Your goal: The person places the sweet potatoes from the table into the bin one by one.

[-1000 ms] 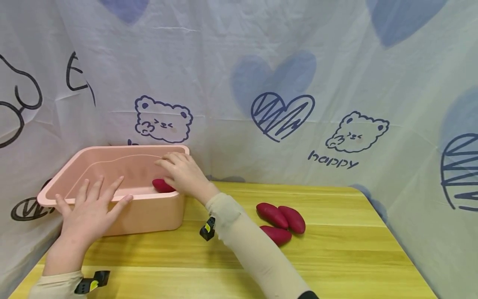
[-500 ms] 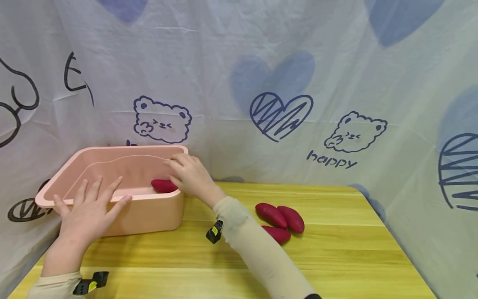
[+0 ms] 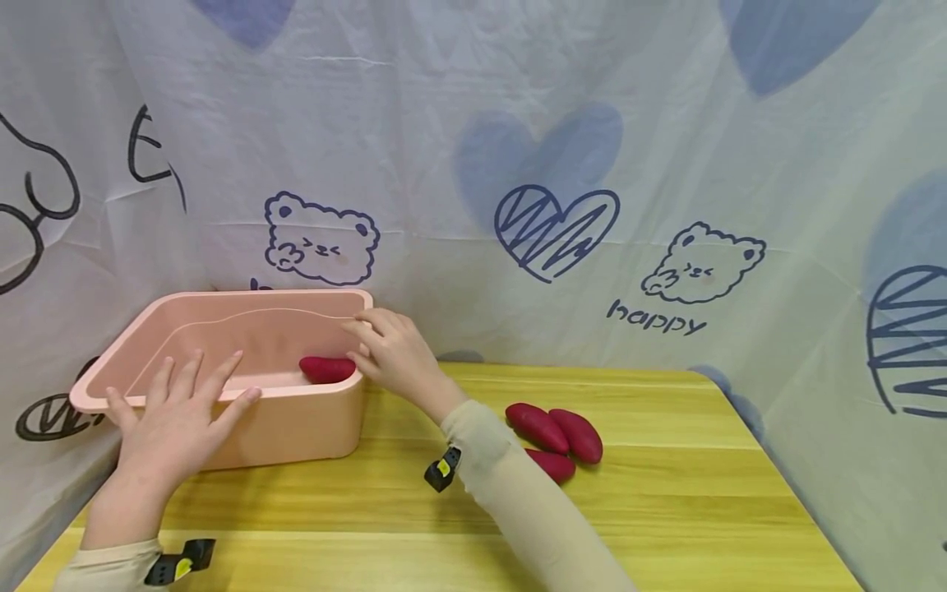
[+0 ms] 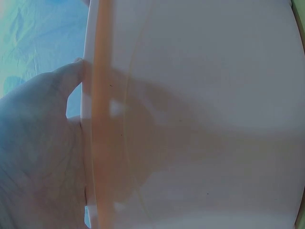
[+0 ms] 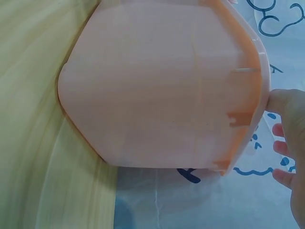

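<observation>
left hand (image 3: pixel 173 423) was at about 7 o'clock on the pink bin (image 3: pixel 288 429), fingers straight and spread over the near rim, laid on it rather than wrapped round anything; right hand (image 3: pixel 399 353) was at the bin's 3 o'clock end, fingers loosely bent, grip slack with nothing in it; right wrist view put its thumb tip at the rim, actual contact could not be told; bin stood upright on the wooden table (image 3: pixel 666 518), at 8 to 9 o'clock of the head view; one oblong dark-red piece (image 3: pixel 325 370) lay inside it, toward 3 o'clock, near the right hand but apart from its fingers; three more dark-red pieces sat on the table, grouped between 3 and 4 o'clock from the bin: an upper piece (image 3: pixel 537 427) and an outer piece (image 3: pixel 577 436) lay side by side, touching, and a lower piece (image 3: pixel 553 466) lay just beside them at 6 o'clock, partly hidden by the right sleeve (image 3: pixel 533 510); both sleeves were cream, each wrist with a black strap mount, left mount (image 3: pixel 180 563), right mount (image 3: pixel 442 470); pale printed cloth (image 3: pixel 444 74) hung behind the table at 12 o'clock, a scribbled heart (image 3: pixel 557 233) on it, bear drawings (image 3: pixel 322 238) at its 9 and 3 o'clock; left wrist view was dim, mostly bin wall, hand at 9 o'clock
</observation>
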A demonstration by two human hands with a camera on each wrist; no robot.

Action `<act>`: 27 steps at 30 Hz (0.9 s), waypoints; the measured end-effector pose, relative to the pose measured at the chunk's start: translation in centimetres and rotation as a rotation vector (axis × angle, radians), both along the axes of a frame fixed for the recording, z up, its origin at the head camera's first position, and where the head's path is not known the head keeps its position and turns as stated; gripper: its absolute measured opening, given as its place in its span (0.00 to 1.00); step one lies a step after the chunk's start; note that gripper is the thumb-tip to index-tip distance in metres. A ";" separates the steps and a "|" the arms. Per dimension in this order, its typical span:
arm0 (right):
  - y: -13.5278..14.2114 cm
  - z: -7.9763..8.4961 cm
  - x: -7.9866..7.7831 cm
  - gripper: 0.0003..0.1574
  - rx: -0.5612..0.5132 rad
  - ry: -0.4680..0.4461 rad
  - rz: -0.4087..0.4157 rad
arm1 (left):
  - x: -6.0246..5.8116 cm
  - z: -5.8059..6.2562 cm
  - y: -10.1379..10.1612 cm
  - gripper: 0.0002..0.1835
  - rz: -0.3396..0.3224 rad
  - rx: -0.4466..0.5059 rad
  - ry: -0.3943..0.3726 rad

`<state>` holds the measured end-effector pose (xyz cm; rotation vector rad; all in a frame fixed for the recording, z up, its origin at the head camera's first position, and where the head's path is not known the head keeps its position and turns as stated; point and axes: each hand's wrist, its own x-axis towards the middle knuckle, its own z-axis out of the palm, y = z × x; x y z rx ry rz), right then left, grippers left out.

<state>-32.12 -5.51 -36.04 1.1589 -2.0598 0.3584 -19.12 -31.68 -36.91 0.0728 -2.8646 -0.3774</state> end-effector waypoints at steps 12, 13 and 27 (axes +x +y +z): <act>1.8 -0.5 0.8 0.20 -0.033 0.058 0.004 | 0.0 0.0 0.0 0.40 -0.001 0.000 -0.006; 2.0 -0.5 0.9 0.20 -0.034 0.060 0.005 | 0.0 0.0 0.0 0.40 -0.001 0.000 -0.006; 4.6 -1.5 2.0 0.22 0.027 0.069 0.001 | 0.0 0.0 0.1 0.40 -0.001 0.000 -0.001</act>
